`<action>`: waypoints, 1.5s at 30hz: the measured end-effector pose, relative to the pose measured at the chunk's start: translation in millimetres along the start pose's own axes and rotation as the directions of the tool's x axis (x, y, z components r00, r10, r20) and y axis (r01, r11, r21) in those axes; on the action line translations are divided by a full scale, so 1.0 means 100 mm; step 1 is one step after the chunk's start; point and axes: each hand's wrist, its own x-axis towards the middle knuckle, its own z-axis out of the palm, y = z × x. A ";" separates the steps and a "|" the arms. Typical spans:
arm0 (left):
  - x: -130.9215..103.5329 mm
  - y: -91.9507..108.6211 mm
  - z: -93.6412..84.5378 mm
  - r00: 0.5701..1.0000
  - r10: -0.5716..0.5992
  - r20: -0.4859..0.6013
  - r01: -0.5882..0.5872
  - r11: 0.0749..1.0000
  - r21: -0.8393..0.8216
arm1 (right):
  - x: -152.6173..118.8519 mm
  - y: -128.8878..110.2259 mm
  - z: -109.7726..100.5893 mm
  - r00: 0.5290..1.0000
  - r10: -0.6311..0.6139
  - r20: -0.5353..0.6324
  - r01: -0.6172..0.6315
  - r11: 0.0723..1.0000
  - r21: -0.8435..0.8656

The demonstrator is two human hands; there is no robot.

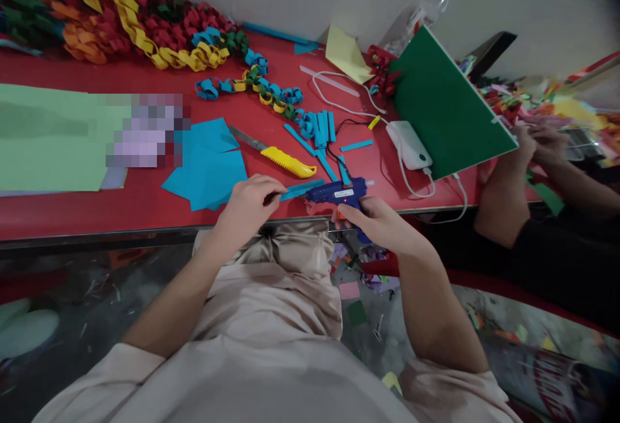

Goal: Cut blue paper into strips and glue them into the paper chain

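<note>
Near the table's front edge, my left hand [253, 202] pinches one end of a blue paper strip [303, 188]. My right hand [375, 219] is wrapped round the grip of a dark blue hot glue gun [339, 194], its nozzle pointing left at the strip's right end. Whether nozzle and strip touch, I cannot tell. Just behind my hands lies a yellow-handled utility knife [288, 161] with its blade out. More loose blue strips [320, 129] lie behind the glue gun. Blue paper sheets [213, 168] sit left of my left hand.
Paper chains [169, 29] are heaped along the wall, one trailing toward the strips. A white power bank [409, 145] with cables lies before a standing green board [448, 103]. Pale green sheets [48, 139] cover the left side. At right, a co-worker's hands [537, 142] handle paper.
</note>
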 end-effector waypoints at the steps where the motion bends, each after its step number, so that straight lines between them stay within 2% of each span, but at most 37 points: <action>1: 0.00 0.00 0.00 1.000 0.000 0.001 0.000 1.000 -0.001 | -0.01 0.00 -0.01 1.000 0.006 0.020 -0.006 1.000 0.005; 4: 0.00 0.00 0.00 1.000 0.004 0.002 -0.004 1.000 -0.004 | -0.05 0.04 -0.04 0.999 0.008 0.050 -0.013 0.996 0.090; 6: 0.00 -0.01 0.00 1.000 0.007 0.002 -0.007 1.000 -0.009 | -0.08 0.10 -0.06 1.000 0.013 0.024 -0.017 0.985 0.172; 8: 0.00 -0.02 0.00 1.000 0.012 0.002 -0.011 1.000 -0.018 | -0.12 0.19 -0.09 0.998 0.021 -0.056 -0.007 0.969 0.248; 10: -0.01 -0.03 0.00 1.000 0.019 -0.009 -0.020 1.000 -0.024 | -0.15 0.30 -0.12 0.976 0.034 -0.215 0.029 0.959 0.282; 12: -0.02 -0.02 0.01 0.999 0.030 -0.020 -0.031 0.999 -0.019 | -0.12 0.40 -0.14 0.914 0.019 -0.406 0.069 0.977 0.200; 14: -0.04 -0.01 0.03 0.998 0.035 -0.043 -0.035 0.999 0.006 | -0.03 0.47 -0.16 0.836 -0.057 -0.546 0.077 0.997 0.013; 17: -0.08 0.02 0.06 0.995 0.046 -0.084 -0.041 0.997 0.062 | 0.19 0.55 -0.15 0.744 -0.161 -0.648 0.000 0.970 -0.242; 20: -0.12 0.05 0.07 0.992 0.102 -0.074 -0.092 0.987 0.130 | 0.33 0.61 -0.03 0.675 -0.165 -0.719 -0.142 0.928 -0.346; 21: -0.14 0.06 0.06 0.991 0.124 -0.054 -0.114 0.981 0.157 | 0.34 0.62 0.04 0.625 -0.179 -0.760 -0.175 0.916 -0.360; 22: -0.15 0.07 0.06 0.989 0.144 -0.026 -0.137 0.973 0.184 | 0.31 0.62 0.13 0.544 -0.211 -0.812 -0.195 0.909 -0.367; 24: -0.18 0.09 0.04 0.985 0.169 0.039 -0.173 0.955 0.241 | 0.20 0.58 0.32 0.331 -0.314 -0.890 -0.191 0.901 -0.389; 25: -0.20 0.11 0.04 0.982 0.177 0.071 -0.190 0.943 0.272 | 0.14 0.54 0.41 0.262 -0.374 -0.890 -0.178 0.887 -0.425; 26: -0.21 0.14 0.03 0.979 0.181 0.099 -0.203 0.930 0.306 | 0.09 0.49 0.49 0.282 -0.446 -0.849 -0.154 0.853 -0.499; 29: -0.25 0.21 0.03 0.970 0.176 0.168 -0.233 0.874 0.427 | 0.06 0.33 0.63 0.554 -0.640 -0.532 0.063 0.670 -0.740; 30: -0.25 0.23 0.03 0.967 0.173 0.188 -0.243 0.850 0.468 | 0.10 0.28 0.64 0.616 -0.664 -0.424 0.143 0.624 -0.768; 31: -0.25 0.25 0.04 0.964 0.172 0.201 -0.252 0.827 0.502 | 0.15 0.24 0.63 0.656 -0.674 -0.340 0.208 0.594 -0.777; 34: -0.24 0.26 0.07 0.961 0.193 0.199 -0.273 0.786 0.555 | 0.31 0.17 0.58 0.710 -0.676 -0.198 0.316 0.557 -0.768; 38: -0.20 0.23 0.10 0.963 0.209 0.169 -0.268 0.785 0.559 | 0.39 0.16 0.52 0.756 -0.643 -0.122 0.353 0.558 -0.751; 41: -0.21 0.22 0.08 0.954 0.228 0.192 -0.298 0.756 0.583 | 0.35 0.20 0.48 0.780 -0.614 -0.124 0.326 0.567 -0.757; 45: -0.24 0.22 0.02 0.935 0.243 0.258 -0.351 0.726 0.591 | 0.26 0.28 0.44 0.790 -0.574 -0.216 0.203 0.578 -0.791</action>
